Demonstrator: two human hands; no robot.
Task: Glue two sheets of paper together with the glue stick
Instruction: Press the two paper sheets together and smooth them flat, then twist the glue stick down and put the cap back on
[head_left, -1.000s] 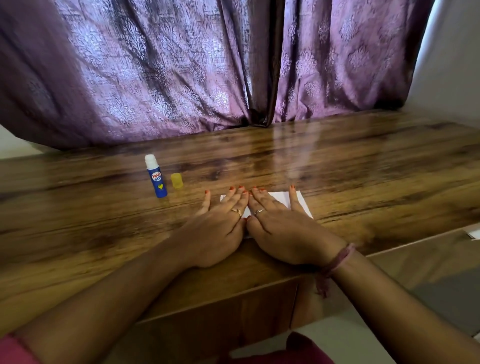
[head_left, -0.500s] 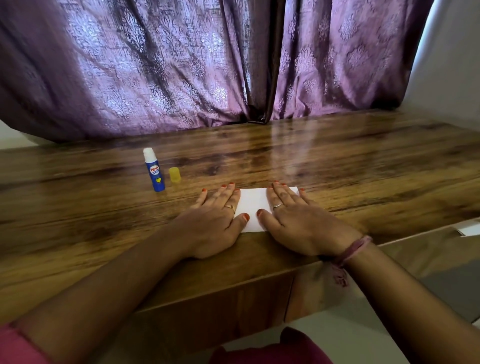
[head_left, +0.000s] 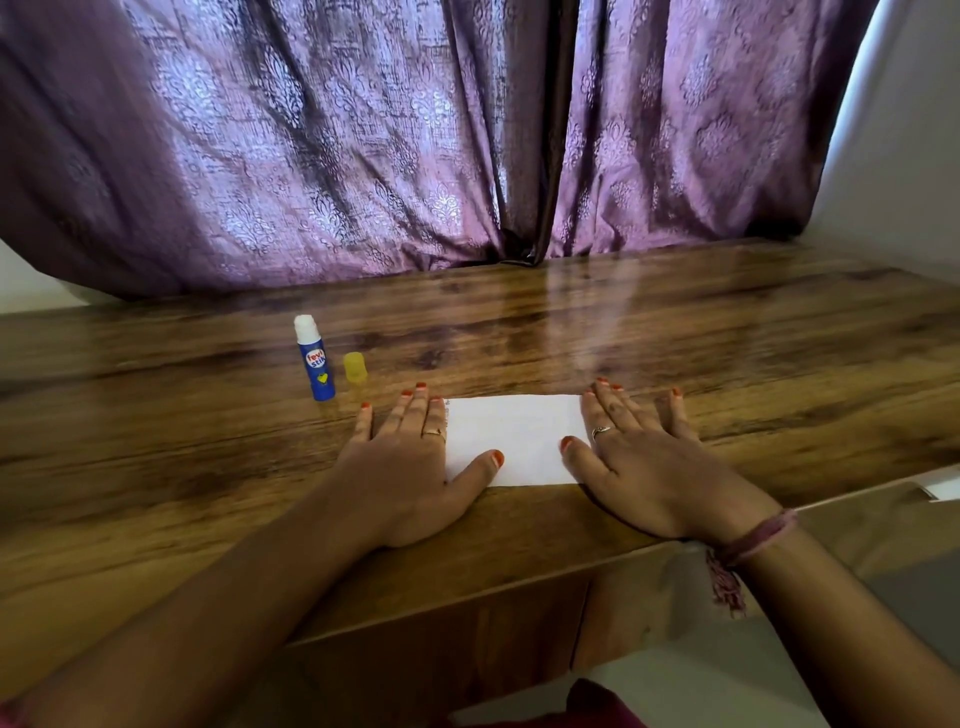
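White paper (head_left: 514, 436) lies flat on the wooden table (head_left: 675, 338) near its front edge; I cannot tell whether it is one sheet or two stacked. My left hand (head_left: 410, 462) presses flat on the paper's left end, fingers straight, thumb on the sheet. At the right end my right hand (head_left: 639, 457) lies flat too, with its thumb on the paper. A blue glue stick (head_left: 314, 358) stands upright and uncapped, white tip showing, to the left behind my left hand. Its yellow cap (head_left: 355, 368) stands just right of it.
Purple patterned curtains (head_left: 415, 156) hang along the table's far edge. A white wall (head_left: 893, 156) is at the right. Below the table's right front edge is a lower surface with a bit of white paper (head_left: 943, 488).
Both hands have slid apart along the paper, left hand leftward and right hand rightward, uncovering the middle of the sheet. The glue stick and cap have not moved.
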